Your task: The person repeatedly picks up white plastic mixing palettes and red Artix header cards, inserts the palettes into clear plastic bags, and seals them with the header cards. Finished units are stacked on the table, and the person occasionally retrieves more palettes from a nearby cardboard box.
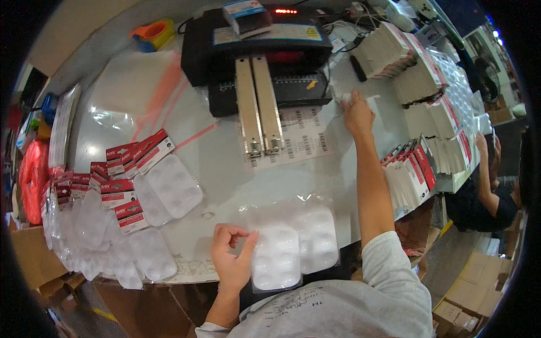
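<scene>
Two white plastic paint palettes with round wells (276, 259) lie in clear bags at the table's near edge. Beside their upper left side, my left hand (232, 256) is closed, thumb and index pinching what looks like the clear bag's edge. My right arm stretches far forward across the table. Its hand (359, 114) is closed over a small white crumpled wad (344, 99), just right of the black machine (253, 45); the fingers partly cover the wad. Two metal rails (259, 107) stick out of the machine toward me.
Packed palettes with red header cards (118, 194) pile up at left. Clear bags (132, 84) lie behind them, near a yellow-orange tape dispenser (153, 35). Stacks of red-and-white cards (408, 174) line the right. A barcode sheet (304, 138) lies under the rails. Another person (487, 191) works at far right.
</scene>
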Motion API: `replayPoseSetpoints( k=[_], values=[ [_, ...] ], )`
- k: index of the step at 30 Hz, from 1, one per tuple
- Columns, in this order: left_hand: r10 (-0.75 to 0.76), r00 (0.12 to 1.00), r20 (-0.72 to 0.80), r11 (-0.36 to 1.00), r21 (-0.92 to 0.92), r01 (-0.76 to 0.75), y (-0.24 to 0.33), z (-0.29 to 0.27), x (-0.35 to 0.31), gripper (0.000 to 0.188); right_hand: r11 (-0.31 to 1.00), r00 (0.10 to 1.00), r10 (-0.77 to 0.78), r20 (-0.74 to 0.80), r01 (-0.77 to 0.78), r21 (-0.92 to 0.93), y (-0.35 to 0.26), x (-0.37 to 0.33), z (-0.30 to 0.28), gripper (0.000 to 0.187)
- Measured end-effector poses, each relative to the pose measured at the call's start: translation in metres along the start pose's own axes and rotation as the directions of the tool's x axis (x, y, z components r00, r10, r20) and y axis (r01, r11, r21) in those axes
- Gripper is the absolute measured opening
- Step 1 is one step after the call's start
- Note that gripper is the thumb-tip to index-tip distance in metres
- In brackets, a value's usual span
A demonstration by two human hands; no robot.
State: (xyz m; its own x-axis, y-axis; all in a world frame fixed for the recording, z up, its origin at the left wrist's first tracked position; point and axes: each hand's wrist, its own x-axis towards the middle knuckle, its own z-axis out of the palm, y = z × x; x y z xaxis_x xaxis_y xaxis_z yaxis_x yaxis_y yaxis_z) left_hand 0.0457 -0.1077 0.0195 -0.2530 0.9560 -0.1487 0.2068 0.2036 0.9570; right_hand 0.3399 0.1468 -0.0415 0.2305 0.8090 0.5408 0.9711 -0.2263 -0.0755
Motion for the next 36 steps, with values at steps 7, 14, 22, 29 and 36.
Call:
replayPoseSetpoints(
  k=[7,14,22,29,36],
  values=[
    [0.146,0.987,-0.062,0.977,-0.145,-0.154,0.008,-0.003,-0.005,0.016,0.985,0.927,0.170,0.335,-0.168,-0.037,0.007,0.010,0.002,0.027],
    [-0.079,0.990,0.121,0.861,-0.492,0.128,0.024,-0.003,-0.014,0.014,0.925,0.980,-0.172,0.104,0.197,-0.325,-0.024,-0.018,-0.072,0.043],
    [-0.200,0.975,0.095,0.915,-0.339,0.220,0.041,-0.004,-0.013,0.020,0.962,0.927,-0.181,-0.330,0.236,0.135,0.039,-0.047,-0.236,0.014],
    [-0.204,0.960,0.189,0.867,-0.421,0.267,0.052,0.011,-0.010,0.024,0.952,0.955,-0.223,0.195,0.171,0.252,0.123,-0.040,-0.204,0.064],
    [-0.208,0.930,0.302,0.859,-0.399,0.321,0.050,0.014,-0.005,0.024,0.907,0.933,0.079,0.352,-0.214,0.362,0.124,-0.036,-0.201,0.069]
  ],
)
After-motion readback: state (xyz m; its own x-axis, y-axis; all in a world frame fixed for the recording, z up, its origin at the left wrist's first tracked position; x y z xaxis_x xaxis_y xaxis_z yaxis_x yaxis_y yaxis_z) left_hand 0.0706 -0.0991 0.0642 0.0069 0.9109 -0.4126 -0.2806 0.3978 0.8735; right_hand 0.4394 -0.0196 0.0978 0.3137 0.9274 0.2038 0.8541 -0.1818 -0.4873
